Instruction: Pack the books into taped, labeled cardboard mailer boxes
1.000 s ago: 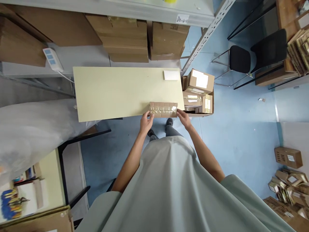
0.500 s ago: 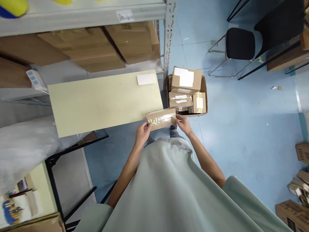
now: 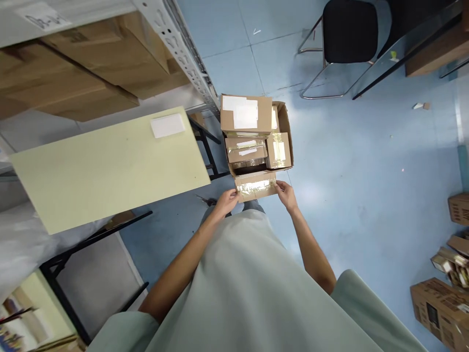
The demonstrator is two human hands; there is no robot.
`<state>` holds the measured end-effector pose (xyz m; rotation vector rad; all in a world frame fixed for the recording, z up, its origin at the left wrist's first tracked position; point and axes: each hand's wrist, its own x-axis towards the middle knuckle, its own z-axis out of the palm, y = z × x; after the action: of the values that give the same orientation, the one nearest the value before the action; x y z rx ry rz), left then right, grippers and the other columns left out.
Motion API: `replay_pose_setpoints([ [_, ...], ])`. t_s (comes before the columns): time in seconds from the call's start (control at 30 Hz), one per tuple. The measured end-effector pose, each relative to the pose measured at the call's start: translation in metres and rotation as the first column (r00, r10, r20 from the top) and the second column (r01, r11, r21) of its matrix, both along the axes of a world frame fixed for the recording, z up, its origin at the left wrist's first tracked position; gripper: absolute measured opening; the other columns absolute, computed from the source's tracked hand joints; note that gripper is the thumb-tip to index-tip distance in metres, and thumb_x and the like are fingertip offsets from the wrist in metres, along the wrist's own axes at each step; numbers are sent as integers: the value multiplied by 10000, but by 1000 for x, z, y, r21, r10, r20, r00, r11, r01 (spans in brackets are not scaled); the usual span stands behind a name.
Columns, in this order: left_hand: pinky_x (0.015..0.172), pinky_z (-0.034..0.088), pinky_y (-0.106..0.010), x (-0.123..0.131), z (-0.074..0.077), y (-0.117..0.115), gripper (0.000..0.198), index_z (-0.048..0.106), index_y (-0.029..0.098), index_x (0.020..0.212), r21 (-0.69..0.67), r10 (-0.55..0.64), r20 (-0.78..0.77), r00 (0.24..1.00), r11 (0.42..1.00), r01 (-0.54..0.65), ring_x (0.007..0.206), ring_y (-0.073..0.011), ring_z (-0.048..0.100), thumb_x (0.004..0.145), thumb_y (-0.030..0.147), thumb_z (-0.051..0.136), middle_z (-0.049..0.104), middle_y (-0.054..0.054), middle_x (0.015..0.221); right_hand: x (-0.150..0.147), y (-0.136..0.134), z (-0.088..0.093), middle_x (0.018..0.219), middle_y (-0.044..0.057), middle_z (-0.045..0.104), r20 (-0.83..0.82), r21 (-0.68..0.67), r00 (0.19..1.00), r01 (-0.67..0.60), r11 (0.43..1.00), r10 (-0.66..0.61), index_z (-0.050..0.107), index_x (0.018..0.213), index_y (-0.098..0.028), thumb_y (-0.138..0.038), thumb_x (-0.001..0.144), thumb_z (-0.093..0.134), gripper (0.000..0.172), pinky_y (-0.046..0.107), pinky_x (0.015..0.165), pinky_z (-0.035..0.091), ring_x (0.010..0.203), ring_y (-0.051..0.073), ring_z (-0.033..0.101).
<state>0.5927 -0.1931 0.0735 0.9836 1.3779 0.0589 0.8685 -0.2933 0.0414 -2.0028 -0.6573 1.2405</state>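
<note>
1. At the far left, a bulky mass in whitish, wrinkled plastic is seen beside a smooth, pale yellow tabletop, whose long rectangle is set at a slant.
2. Above the tabletop, large brown cardboard cartons with flat, matt sides are kept on a grey shelf.
3. Near the tabletop's right end, a thin white rectangle is laid flat.
4. The shelf is edged by a metal upright, pierced with rows of slots.
5. By the left hand, the left end of a small carton is gripped, fingers and thumb drawn close together on its edge.
6. The small carton, oblong and brown, is held off the table, in front of the body; its upper face is crossed by creased, shiny clear tape.
7. Just beyond it, an open cardboard box is packed with smaller taped boxes bearing white paper labels. Whether its near rim is touched by the small carton cannot be told.
8. By the right hand, the opposite end is pinched, the fingers narrowly closed on the corner.
9. Farther right, a black-seated chair is carried on bent, shiny metal tubing.
10. At the far right, a printed brown carton is placed on the smooth blue floor.
</note>
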Motion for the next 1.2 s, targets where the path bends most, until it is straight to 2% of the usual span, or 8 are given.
replay_pose_setpoints([
  [0.1, 1080, 618, -450, 14, 1, 4, 375, 833, 210, 1133, -15, -9, -4, 1000, 1000, 9, 1253, -370, 791, 852, 458, 842, 866, -127, 1268, 10, -1, -9, 1292, 205, 854, -4, 5, 999, 34, 999, -34, 808, 1137, -205, -905, 836, 676, 773, 573, 1148, 622, 1268, 407, 805],
  [0.2, 1102, 610, -465, 31, 4, 9, 397, 834, 206, 1154, -31, -20, 9, 1000, 999, 20, 1268, -369, 781, 845, 456, 852, 843, -136, 1346, 23, 2, -17, 1278, 195, 858, 5, 22, 999, 52, 998, -52, 801, 1129, -218, -903, 849, 670, 752, 572, 1146, 623, 1253, 399, 807],
  [0.43, 1188, 554, -492, 71, 10, 17, 321, 840, 196, 1071, -126, 24, 34, 999, 992, -20, 1351, -368, 735, 832, 410, 859, 826, -148, 1370, 58, 17, -25, 1330, 191, 833, 90, 22, 996, 28, 999, -30, 766, 1222, -227, -866, 882, 644, 733, 570, 1144, 602, 1277, 391, 785],
  [0.6, 1156, 571, -471, 81, 12, 20, 337, 834, 222, 1026, -201, 67, 78, 995, 978, -50, 1325, -346, 741, 799, 457, 920, 851, -126, 1243, 74, 26, -17, 1285, 161, 839, 130, 34, 991, -32, 999, 27, 775, 1242, -236, -806, 932, 603, 671, 576, 1134, 584, 1245, 395, 779],
  [0.77, 1139, 579, -446, 80, 8, 23, 363, 819, 221, 986, -257, 63, 67, 996, 965, -44, 1287, -321, 750, 782, 491, 950, 851, -120, 1209, 73, 36, -10, 1262, 141, 844, 193, -12, 979, -67, 998, 68, 777, 1265, -236, -805, 948, 563, 686, 524, 1102, 592, 1175, 362, 775],
  [0.9, 1144, 584, -457, 74, 6, 28, 342, 807, 218, 966, -282, 97, 79, 992, 957, -71, 1285, -327, 754, 780, 458, 965, 847, -129, 1204, 64, 41, 1, 1218, 135, 849, 228, -49, 970, -76, 996, 85, 780, 1274, -239, -785, 966, 555, 667, 503, 1078, 598, 1132, 356, 772],
  [1.03, 1144, 592, -462, 68, 8, 34, 323, 790, 208, 981, -341, 162, 77, 984, 931, -127, 1270, -323, 761, 790, 397, 969, 844, -130, 1170, 59, 42, 16, 1252, 152, 842, 274, -88, 957, -76, 993, 97, 774, 1292, -234, -739, 966, 563, 637, 554, 1078, 595, 1147, 390, 765],
  [1.2, 1150, 594, -464, 72, 10, 37, 279, 795, 212, 979, -394, 182, 140, 973, 912, -114, 1279, -324, 752, 812, 368, 955, 838, -124, 1197, 71, 44, 30, 1254, 157, 842, 329, -82, 938, -83, 993, 106, 782, 1267, -223, -719, 978, 544, 621, 561, 1059, 599, 1135, 394, 759],
])
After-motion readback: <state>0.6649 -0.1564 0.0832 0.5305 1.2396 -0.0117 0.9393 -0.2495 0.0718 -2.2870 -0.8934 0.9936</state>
